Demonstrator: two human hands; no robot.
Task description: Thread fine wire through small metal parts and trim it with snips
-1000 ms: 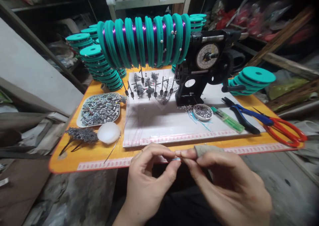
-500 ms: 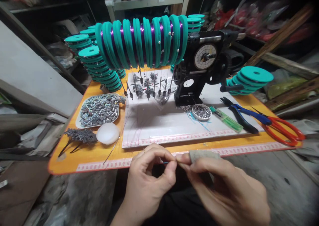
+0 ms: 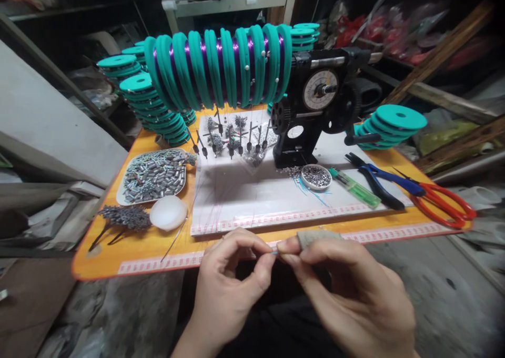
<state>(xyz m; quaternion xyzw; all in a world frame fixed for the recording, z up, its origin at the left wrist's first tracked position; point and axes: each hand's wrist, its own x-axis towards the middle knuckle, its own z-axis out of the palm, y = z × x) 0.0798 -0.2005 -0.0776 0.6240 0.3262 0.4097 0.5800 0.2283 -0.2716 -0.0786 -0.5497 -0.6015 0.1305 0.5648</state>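
My left hand (image 3: 232,279) and my right hand (image 3: 351,284) meet fingertip to fingertip just off the table's front edge. Between them shows a short bit of thin blue strand (image 3: 275,252), pinched by thumb and forefinger on both sides. Most of the strand is hidden by the fingers. A greyish-green wrap (image 3: 319,237) covers a finger of my right hand. Beyond the hands, a row of teal spools (image 3: 213,68) wound with purple line hangs on a black winding machine (image 3: 295,131). Dark weights (image 3: 231,150) dangle on lines beneath the spools.
On the orange table (image 3: 98,263) are a tray of grey sinkers (image 3: 158,176), a white cup (image 3: 168,213) and a dark bristly bundle (image 3: 126,217). To the right lie a dish of small metal pieces (image 3: 316,177), a green case (image 3: 357,188), pliers (image 3: 381,187) and red-handled scissors (image 3: 445,205).
The scene has shifted slightly left in view. The blue strand showed inside the left hand's finger loop before; now a bit shows between the two hands' fingertips. Both pinches stay closed.
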